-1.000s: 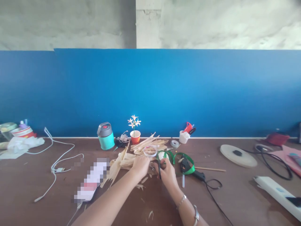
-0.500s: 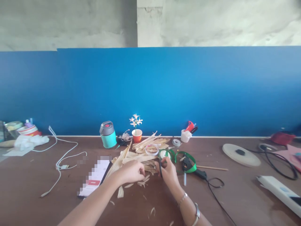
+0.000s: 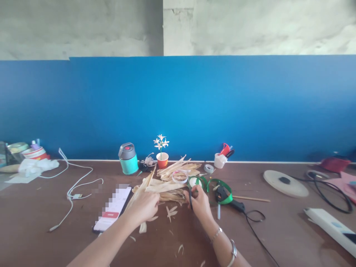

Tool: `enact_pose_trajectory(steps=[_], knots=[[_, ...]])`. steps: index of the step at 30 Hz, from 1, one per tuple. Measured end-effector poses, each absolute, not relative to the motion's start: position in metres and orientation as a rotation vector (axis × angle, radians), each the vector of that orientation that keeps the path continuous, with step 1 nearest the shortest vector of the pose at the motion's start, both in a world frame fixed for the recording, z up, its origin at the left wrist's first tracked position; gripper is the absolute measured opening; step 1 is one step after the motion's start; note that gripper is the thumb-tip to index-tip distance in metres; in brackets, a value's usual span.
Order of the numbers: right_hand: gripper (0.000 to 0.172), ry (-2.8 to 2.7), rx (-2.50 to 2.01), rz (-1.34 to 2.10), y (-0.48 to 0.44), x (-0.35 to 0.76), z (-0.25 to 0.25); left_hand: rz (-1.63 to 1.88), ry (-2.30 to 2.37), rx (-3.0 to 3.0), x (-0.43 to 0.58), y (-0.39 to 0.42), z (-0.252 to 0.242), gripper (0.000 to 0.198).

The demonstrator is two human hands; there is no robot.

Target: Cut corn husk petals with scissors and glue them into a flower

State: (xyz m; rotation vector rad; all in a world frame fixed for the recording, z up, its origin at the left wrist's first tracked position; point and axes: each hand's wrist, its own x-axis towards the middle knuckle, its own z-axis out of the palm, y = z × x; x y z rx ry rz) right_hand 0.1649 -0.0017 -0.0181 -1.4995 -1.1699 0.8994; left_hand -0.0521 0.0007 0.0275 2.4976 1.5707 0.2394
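Observation:
My right hand (image 3: pixel 200 203) is closed around dark scissors (image 3: pixel 190 197), at the right end of a pile of dried corn husks (image 3: pixel 167 186). My left hand (image 3: pixel 146 207) is over the pile's front left edge, its fingers curled downward. A small cut husk strip (image 3: pixel 152 218) lies by its fingertips; whether they grip it is hidden. Between the hands, several narrow cut husk pieces (image 3: pixel 171 212) lie on the brown table (image 3: pixel 167 248). A wider husk scrap (image 3: pixel 142 227) rests below my left hand.
A phone (image 3: pixel 112 211) lies left of my left hand. Behind the husks stand a turquoise container (image 3: pixel 128 163) and a paper cup (image 3: pixel 162 161) with husk-coloured flowers. On the right are green ribbon (image 3: pixel 226 199), a black corded glue gun (image 3: pixel 222 194), a wooden stick (image 3: pixel 251 198) and a white cup of tools (image 3: pixel 219 160).
My left hand has moved left, away from the small cut pieces, which now show in the open between the hands. My right hand with the scissors has stayed nearly still.

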Motion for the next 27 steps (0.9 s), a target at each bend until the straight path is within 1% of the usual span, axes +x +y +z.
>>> enact_pose_trajectory(steps=[4, 7, 12, 15, 18, 20, 23, 27], knots=[[0.030, -1.170, -1.497, 0.908, -0.003, 0.165, -0.015, 0.208, 1.661, 2.530, -0.058, -0.003, 0.037, 0.026], [0.030, -1.171, -1.493, 0.908, -0.003, 0.166, -0.015, 0.110, 1.664, 2.473, -0.062, -0.011, 0.039, 0.024], [0.032, -1.167, -1.467, 0.926, -0.003, 0.165, -0.015, -0.019, 1.624, 2.388, -0.062, -0.027, 0.032, 0.015], [0.032, -1.157, -1.455, 0.932, -0.003, 0.165, -0.016, 0.002, 1.628, 2.380, -0.056, -0.032, 0.027, 0.020], [0.033, -1.163, -1.449, 0.923, -0.003, 0.165, -0.017, 0.071, 1.634, 2.335, -0.049, -0.030, 0.020, 0.023], [0.033, -1.171, -1.449, 0.918, -0.002, 0.166, -0.018, 0.191, 1.627, 2.247, -0.045, -0.024, 0.014, 0.019], [0.032, -1.163, -1.445, 0.920, -0.001, 0.167, -0.020, 0.435, 1.531, 1.996, -0.040, -0.011, 0.006, 0.011], [0.031, -1.149, -1.461, 0.917, 0.000, 0.166, -0.022, 0.593, 1.346, 1.581, -0.034, 0.001, 0.001, 0.011]])
